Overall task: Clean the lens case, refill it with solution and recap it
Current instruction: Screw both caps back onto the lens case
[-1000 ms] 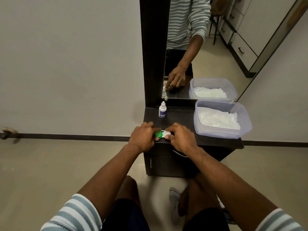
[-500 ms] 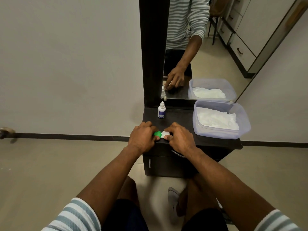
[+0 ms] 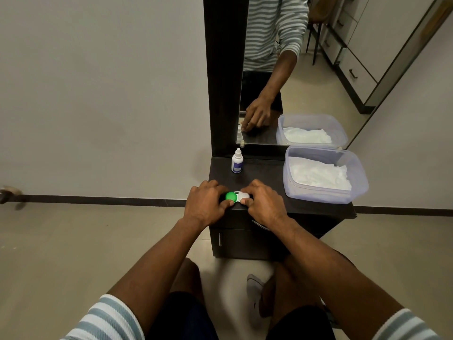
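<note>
Two hands meet over the lens case (image 3: 237,197), which lies on the dark surface (image 3: 264,173) near its front edge. Left hand (image 3: 204,204): fingers curled round the green cap (image 3: 231,196), thumb tip at its near side. Right hand (image 3: 264,204): fingers curled round the white cap (image 3: 245,196), thumb against its near rim. Both caps sit on the case, side by side between the two sets of fingers. Solution bottle (image 3: 237,164) stands upright, capped, beyond the left fingers, apart from them. Clear plastic tub (image 3: 323,196) holding white tissue sits beyond and to the right of the right fingers, not touching them.
</note>
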